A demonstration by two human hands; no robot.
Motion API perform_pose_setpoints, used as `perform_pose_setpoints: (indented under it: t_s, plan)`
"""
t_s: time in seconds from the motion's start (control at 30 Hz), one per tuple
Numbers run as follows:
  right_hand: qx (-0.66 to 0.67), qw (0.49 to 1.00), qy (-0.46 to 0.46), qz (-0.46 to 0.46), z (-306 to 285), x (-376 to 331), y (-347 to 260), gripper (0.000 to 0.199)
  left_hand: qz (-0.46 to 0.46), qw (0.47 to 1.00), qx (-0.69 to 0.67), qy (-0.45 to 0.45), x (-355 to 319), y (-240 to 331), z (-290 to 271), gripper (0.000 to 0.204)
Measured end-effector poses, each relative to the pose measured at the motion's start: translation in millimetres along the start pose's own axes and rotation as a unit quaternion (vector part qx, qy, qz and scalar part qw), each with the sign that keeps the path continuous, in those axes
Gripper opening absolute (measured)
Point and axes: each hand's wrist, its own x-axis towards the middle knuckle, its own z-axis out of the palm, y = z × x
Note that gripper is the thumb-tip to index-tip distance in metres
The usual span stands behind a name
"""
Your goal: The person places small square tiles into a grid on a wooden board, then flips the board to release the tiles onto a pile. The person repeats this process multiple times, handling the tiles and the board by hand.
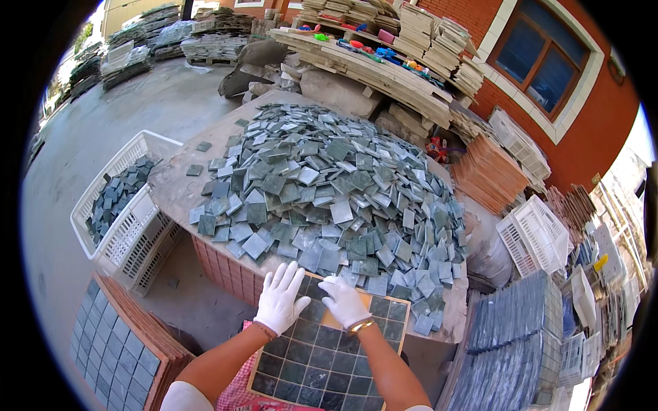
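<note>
A wood-edged board lies in front of me, with dark green-grey square stone tiles in rows on it. Bare tan backing shows in its upper part, beside and under my right hand. My left hand, in a white glove, is spread flat over the board's upper left edge, fingers pointing away. Also white-gloved, my right hand is over the upper middle of the board, fingers partly bent to the left with the thumb apart. I see nothing held in either hand.
Just beyond the board, a table bears a large heap of loose stone tiles. White plastic crates stand at the left, one with tiles inside. Stacked tiled boards flank me at left and right. Planks lie behind.
</note>
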Motion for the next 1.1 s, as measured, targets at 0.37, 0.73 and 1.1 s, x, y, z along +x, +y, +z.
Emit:
perform_pose_setpoints:
  t_s: [0.37, 0.73, 1.1]
  plan:
    - [0.039, 0.994, 0.001, 0.103, 9, -38, -36, 0.010, 0.083, 0.990, 0.089, -0.066, 19, -39, 7, 0.053]
    - [-0.159, 0.957, 0.186, 0.158, -40, -7, 20, 0.036, 0.169, 0.973, 0.075, -0.139, -14, 19, 4, 0.069]
    - [-0.140, 0.914, 0.099, 0.368, -53, 15, 0, 0.069, 0.021, 0.999, 0.023, -0.011, -19, 16, 15, 0.062]
